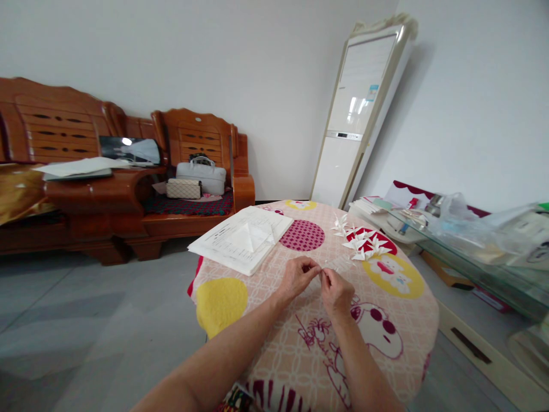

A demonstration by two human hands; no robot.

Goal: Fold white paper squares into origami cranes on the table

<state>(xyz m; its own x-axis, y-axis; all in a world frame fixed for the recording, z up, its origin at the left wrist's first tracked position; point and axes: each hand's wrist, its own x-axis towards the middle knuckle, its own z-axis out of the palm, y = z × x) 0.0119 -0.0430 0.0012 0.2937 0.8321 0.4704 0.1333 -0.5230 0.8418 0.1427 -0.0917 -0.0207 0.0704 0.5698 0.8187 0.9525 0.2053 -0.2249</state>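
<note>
My left hand [299,277] and my right hand [337,292] meet above the middle of the round table, fingertips pinched together. Whatever is between them is too small and covered by the fingers to make out. Beyond my right hand, several folded white paper cranes [363,243] lie in a cluster on the patterned tablecloth [266,343]. To the left of my hands rests a stack of printed paper sheets [227,243], with a folded white piece of paper [252,236] on top.
A glass-topped stand [480,252] on the right carries plastic bags [454,214] and papers. A tall white air conditioner [360,114] stands in the corner. Wooden armchairs [193,131] line the wall at left, one holding a grey handbag [210,176].
</note>
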